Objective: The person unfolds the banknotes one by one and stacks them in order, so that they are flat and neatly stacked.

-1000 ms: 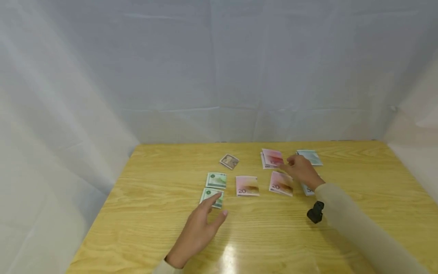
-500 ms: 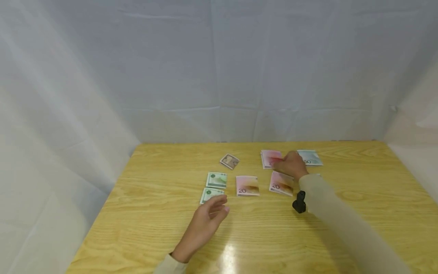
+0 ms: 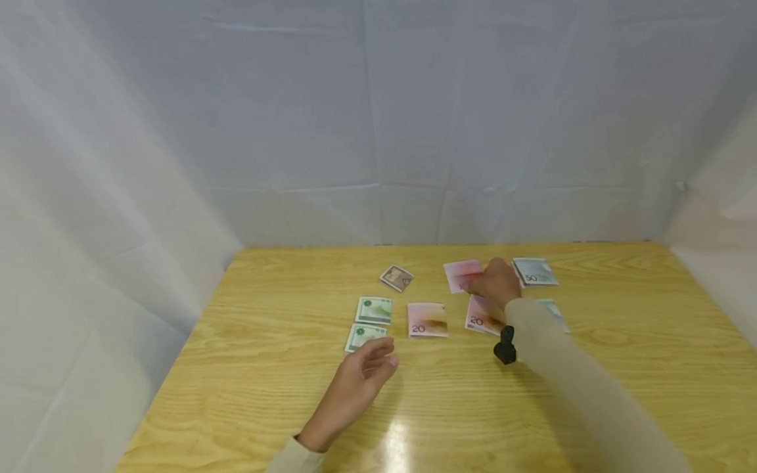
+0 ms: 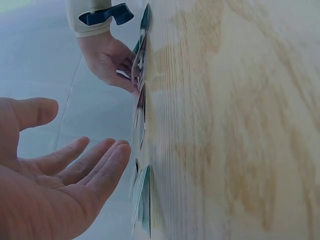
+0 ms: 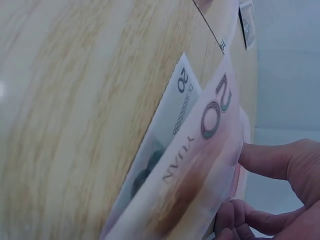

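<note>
In the head view, my right hand (image 3: 497, 282) pinches a folded red-pink banknote (image 3: 460, 273) by its right side, near the table's back. Its thumb and curled fingers (image 5: 270, 159) show in the right wrist view, behind a folded 20 yuan banknote (image 5: 200, 155) that bows up off the table. My left hand (image 3: 353, 387) hovers with relaxed fingers, holding nothing. Just beyond its fingertips lies a green banknote (image 3: 362, 335), partly covered by the hand. The left wrist view shows the left palm (image 4: 55, 195) apart from the upturned note edges.
Another green note (image 3: 374, 311), a pink-brown 20 note (image 3: 428, 320) and a small brown note (image 3: 396, 278) lie on the wooden table (image 3: 266, 368). To the right are a blue-green 50 note (image 3: 537, 271) and a similar one (image 3: 554, 314) partly behind the sleeve. White sheeting (image 3: 414, 131) surrounds the table.
My right hand has moved left and taken hold of the red-pink note, which has shifted slightly left and turned. My left hand has drawn its fingers in a little and otherwise stays put.
</note>
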`<move>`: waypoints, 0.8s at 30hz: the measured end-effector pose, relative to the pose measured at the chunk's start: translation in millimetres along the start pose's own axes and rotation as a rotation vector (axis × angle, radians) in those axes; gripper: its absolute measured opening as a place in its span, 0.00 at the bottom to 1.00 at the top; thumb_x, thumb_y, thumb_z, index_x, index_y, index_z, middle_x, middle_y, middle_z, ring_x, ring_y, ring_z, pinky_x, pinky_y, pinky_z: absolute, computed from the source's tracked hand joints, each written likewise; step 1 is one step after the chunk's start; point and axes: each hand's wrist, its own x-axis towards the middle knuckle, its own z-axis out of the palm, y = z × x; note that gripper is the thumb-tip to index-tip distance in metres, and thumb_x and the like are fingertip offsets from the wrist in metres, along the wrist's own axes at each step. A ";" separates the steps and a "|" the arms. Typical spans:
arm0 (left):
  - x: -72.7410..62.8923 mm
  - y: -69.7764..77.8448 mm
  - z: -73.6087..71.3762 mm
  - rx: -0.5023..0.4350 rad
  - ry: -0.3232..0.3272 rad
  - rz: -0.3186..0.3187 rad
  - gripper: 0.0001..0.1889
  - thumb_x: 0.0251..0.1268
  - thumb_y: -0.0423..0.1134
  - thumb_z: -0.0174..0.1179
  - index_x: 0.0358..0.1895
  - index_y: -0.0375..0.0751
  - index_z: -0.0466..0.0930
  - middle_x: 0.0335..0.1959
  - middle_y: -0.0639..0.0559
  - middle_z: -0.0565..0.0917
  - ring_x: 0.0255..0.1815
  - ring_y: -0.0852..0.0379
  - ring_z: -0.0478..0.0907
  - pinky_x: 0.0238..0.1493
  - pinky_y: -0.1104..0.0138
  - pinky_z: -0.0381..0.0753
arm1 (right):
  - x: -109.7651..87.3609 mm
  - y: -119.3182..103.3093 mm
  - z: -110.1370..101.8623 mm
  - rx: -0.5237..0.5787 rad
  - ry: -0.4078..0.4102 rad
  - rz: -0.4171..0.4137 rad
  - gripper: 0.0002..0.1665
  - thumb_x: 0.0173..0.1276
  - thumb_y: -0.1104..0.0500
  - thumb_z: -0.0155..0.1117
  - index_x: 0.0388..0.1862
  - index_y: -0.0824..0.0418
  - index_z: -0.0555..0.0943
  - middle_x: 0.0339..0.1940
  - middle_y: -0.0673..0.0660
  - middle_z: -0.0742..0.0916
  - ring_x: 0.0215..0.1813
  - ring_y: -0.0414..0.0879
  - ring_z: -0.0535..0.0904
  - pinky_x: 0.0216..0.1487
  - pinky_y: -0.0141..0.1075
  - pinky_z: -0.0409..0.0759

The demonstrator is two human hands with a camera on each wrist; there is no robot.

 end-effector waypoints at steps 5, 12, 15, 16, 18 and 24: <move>-0.7 0.4 0.0 0.002 -0.015 -0.001 0.27 0.77 0.45 0.57 0.70 0.30 0.69 0.65 0.32 0.75 0.63 0.39 0.77 0.68 0.46 0.76 | 4.5 -0.1 3.0 0.023 -0.016 0.031 0.20 0.57 0.58 0.76 0.38 0.68 0.76 0.34 0.60 0.77 0.35 0.53 0.70 0.30 0.39 0.71; -0.8 0.0 0.1 0.017 -0.025 0.008 0.27 0.78 0.44 0.57 0.70 0.29 0.68 0.65 0.31 0.75 0.63 0.38 0.76 0.68 0.46 0.76 | 4.0 -2.3 2.4 0.045 -0.026 0.056 0.18 0.55 0.60 0.74 0.37 0.67 0.76 0.35 0.60 0.76 0.36 0.54 0.70 0.31 0.39 0.70; -1.1 0.0 -0.1 0.020 -0.026 0.006 0.26 0.78 0.44 0.56 0.70 0.29 0.68 0.65 0.32 0.75 0.63 0.38 0.76 0.68 0.46 0.76 | 3.2 -3.6 2.2 0.057 -0.021 0.058 0.15 0.54 0.61 0.73 0.32 0.65 0.75 0.33 0.59 0.75 0.35 0.53 0.70 0.29 0.38 0.68; -1.2 0.0 -0.2 0.022 -0.026 0.006 0.26 0.78 0.44 0.56 0.70 0.29 0.68 0.65 0.32 0.75 0.63 0.38 0.76 0.67 0.46 0.76 | 3.1 -4.0 2.1 0.059 -0.020 0.055 0.14 0.54 0.62 0.73 0.30 0.65 0.74 0.32 0.59 0.74 0.34 0.52 0.69 0.28 0.38 0.67; -1.2 -0.2 -0.4 0.025 -0.023 0.005 0.26 0.78 0.43 0.56 0.70 0.30 0.69 0.65 0.32 0.75 0.63 0.38 0.76 0.67 0.46 0.76 | 2.6 -4.8 2.1 0.062 -0.016 0.058 0.12 0.53 0.64 0.70 0.27 0.63 0.73 0.30 0.58 0.74 0.32 0.51 0.69 0.26 0.37 0.66; -1.6 -0.9 -0.8 0.019 -0.020 0.002 0.26 0.78 0.43 0.57 0.70 0.30 0.68 0.65 0.32 0.75 0.63 0.38 0.76 0.67 0.47 0.77 | 1.6 -5.3 2.1 0.073 -0.001 0.084 0.07 0.57 0.68 0.62 0.36 0.69 0.81 0.33 0.60 0.80 0.35 0.53 0.74 0.28 0.36 0.72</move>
